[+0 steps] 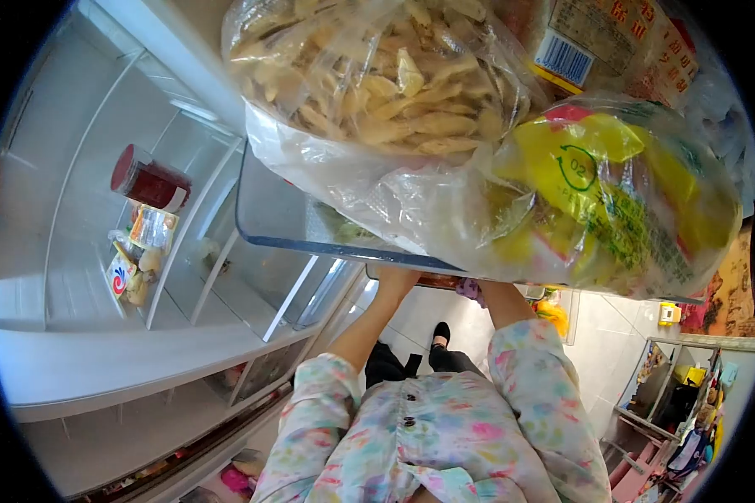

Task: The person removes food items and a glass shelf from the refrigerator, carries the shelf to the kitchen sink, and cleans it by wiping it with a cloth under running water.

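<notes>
Below a glass shelf with a dark front edge (335, 247), both my arms reach inward. Only the wrist and back part of my left hand (399, 275) show, beside a brownish, dark-edged item (438, 281) that is mostly covered by the shelf. My right hand (488, 289) is mostly hidden too, with a purple band (470, 290) near the wrist. The fingers of both hands are out of sight. On the shelf above lie a clear bag of pale dried slices (394, 84) and a yellow-green printed plastic bag (600, 193).
The open refrigerator door (168, 344) at left holds a dark red jar (149, 178) and small packets (153, 226). A labelled package (591, 46) lies at the upper right. A cluttered rack (671, 386) stands at the lower right on the tiled floor (591, 352).
</notes>
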{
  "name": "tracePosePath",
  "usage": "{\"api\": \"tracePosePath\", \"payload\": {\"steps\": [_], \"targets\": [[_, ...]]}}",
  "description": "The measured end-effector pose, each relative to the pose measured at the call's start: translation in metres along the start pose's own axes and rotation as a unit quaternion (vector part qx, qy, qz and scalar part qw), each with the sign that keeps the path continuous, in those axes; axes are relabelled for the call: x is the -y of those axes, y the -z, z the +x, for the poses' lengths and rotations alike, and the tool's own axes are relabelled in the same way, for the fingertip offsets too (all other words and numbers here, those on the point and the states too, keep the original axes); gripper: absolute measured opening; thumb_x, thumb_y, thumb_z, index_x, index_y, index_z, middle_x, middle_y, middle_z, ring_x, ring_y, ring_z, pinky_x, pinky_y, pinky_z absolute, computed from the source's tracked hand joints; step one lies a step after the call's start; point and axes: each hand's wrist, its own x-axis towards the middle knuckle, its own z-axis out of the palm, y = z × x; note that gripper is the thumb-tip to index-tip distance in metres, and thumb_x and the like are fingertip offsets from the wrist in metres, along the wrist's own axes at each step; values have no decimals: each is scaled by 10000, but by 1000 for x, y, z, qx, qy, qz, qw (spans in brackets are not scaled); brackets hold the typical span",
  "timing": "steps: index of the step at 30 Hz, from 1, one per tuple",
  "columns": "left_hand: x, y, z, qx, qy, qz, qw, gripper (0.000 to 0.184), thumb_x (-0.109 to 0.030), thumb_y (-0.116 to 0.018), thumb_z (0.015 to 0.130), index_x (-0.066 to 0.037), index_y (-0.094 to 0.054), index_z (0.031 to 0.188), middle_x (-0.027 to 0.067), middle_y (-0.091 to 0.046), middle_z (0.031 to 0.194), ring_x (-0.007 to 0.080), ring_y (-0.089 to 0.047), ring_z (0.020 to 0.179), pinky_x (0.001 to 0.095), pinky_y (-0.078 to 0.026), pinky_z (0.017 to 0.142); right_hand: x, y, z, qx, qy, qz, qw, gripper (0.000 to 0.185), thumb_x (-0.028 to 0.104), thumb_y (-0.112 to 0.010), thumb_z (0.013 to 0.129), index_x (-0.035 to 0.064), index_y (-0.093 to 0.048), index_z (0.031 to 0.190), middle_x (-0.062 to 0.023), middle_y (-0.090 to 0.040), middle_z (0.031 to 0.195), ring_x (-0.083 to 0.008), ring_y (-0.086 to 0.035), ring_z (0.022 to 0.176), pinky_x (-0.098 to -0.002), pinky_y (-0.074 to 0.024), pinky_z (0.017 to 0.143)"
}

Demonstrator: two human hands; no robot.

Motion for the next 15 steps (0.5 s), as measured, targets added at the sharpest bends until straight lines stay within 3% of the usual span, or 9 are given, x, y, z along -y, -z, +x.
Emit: {"api": "tracePosePath", "payload": {"steps": [4,7,12,15], "targets": [[-3,-25,7,39,50,142,988,198,-117,-598,735,-22,-576,907,121,-599,882,296,-574,790,365,-473,661,-36,34,-8,-57,-10,16,998,404,291,-589,765,74,-527,1100,-104,-544,1091,-240,-496,1024,-354,-378,895],[-6,-26,6,66,84,163,981,193,-118,-593,739,-24,-575,906,115,-598,878,284,-575,784,360,-474,653,-69,61,-20,-84,-34,-6,996,391,277,-587,768,69,-530,1094,-104,-547,1083,-238,-500,1017,-353,-381,891],[-9,-9,13,83,155,88,980,184,-119,-585,746,-26,-574,904,104,-596,871,263,-576,775,350,-476,639,-102,80,-25,-97,-60,-32,993,369,253,-585,772,62,-534,1084,-103,-552,1069,-234,-505,1006,-349,-386,883],[-10,9,24,63,239,-49,968,179,-119,-580,750,-27,-574,903,98,-595,867,250,-577,769,344,-477,630,-109,88,-27,-103,-68,-42,991,357,239,-583,775,57,-536,1079,-102,-554,1061,-232,-508,999,-347,-388,878]]}}
